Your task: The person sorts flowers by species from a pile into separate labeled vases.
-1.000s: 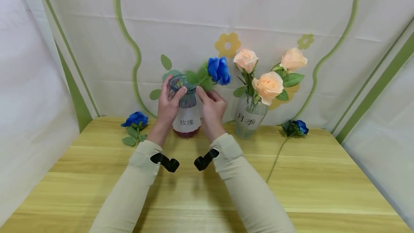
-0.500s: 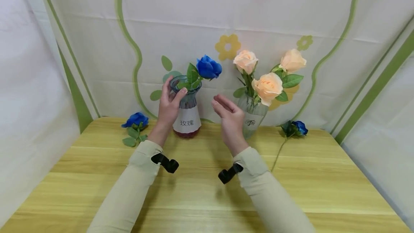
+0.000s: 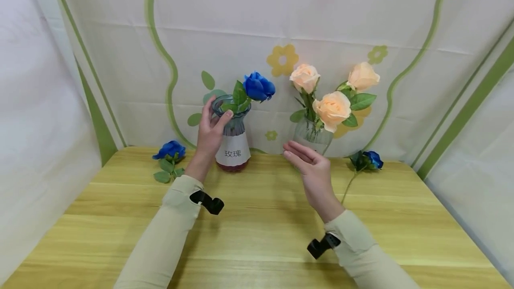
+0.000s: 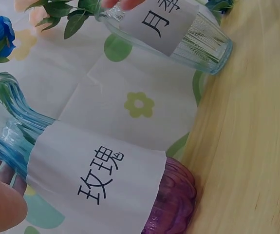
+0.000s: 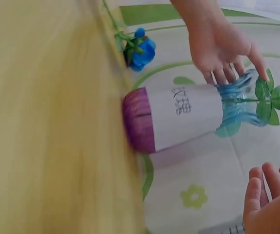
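Note:
My left hand [image 3: 210,135] holds the neck of a glass vase [image 3: 234,151], thumb at the rim. The vase stands upright, blue at the top and purple at the base, with a white paper label. One blue rose [image 3: 259,87] leans right out of its mouth, its leaves at the rim. In the right wrist view the fingers of the left hand [image 5: 222,48] curl behind the neck. Holding nothing, my right hand [image 3: 311,171] hovers with loosely bent fingers in front of a clear vase [image 3: 306,134], partly covering its label. Several peach roses [image 3: 332,109] fill that clear vase.
A blue rose [image 3: 170,150] lies at the table's back left. Another blue rose [image 3: 373,159] lies at the back right, its stem pointing toward the front. Behind the wooden table [image 3: 249,235] hangs a white cloth [image 3: 225,52] with green and yellow prints.
My right hand has let go of the blue rose and moved right and down, away from the vase. The rose now leans in the vase mouth. My left hand stays on the neck.

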A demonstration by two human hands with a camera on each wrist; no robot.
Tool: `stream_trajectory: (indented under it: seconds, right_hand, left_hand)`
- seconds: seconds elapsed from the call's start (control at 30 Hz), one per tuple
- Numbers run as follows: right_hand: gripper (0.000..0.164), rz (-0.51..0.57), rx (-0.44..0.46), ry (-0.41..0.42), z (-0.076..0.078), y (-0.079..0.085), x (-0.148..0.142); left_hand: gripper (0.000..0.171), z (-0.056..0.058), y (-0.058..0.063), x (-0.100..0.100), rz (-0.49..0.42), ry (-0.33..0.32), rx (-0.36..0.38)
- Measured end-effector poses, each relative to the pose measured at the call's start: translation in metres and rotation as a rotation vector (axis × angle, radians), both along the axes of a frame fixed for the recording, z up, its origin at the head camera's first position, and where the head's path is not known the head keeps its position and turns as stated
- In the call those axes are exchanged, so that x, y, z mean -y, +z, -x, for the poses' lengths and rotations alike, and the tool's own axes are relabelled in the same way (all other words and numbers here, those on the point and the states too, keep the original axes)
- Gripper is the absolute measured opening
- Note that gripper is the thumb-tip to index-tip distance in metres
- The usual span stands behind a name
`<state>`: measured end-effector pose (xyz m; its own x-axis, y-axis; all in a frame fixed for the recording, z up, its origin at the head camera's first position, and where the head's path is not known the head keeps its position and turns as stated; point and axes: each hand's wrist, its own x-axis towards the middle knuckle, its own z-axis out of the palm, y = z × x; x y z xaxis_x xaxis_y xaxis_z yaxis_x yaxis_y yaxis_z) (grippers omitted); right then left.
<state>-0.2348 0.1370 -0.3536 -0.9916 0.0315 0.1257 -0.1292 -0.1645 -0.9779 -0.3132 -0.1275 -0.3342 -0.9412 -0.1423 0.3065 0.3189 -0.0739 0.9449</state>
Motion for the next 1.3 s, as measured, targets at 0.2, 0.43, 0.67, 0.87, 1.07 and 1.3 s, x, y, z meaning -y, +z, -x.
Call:
stream_trajectory:
  seconds: [0.2,0.43,0.67,0.87,1.07,1.3]
  right_hand:
    - [0.058,-0.078,0.065,-0.011,-0.011,-0.011,-0.036]
    - [0.059,-0.146,0.125,-0.074,-0.021,-0.02,-0.075]
    - [0.04,-0.093,0.16,-0.111,-0.023,-0.032,-0.111]
    - [0.041,-0.139,0.245,-0.165,-0.021,-0.042,-0.137]
    - [0.067,-0.304,0.373,-0.235,-0.021,-0.052,-0.151]
    - [0.068,-0.375,0.427,-0.271,-0.018,-0.059,-0.154]
  left_hand:
    - [0.078,0.0,-0.001,0.0,0.011,0.001,-0.003]
    - [0.079,0.001,-0.001,0.0,0.005,-0.005,-0.012]
    - [0.079,-0.001,0.0,0.0,0.009,-0.014,-0.01]
    - [0.079,0.0,0.0,0.0,0.012,-0.012,0.008]
    - [0.079,-0.001,0.001,-0.001,0.015,-0.006,0.011]
    - [0.079,-0.003,0.003,0.002,0.001,0.005,0.007]
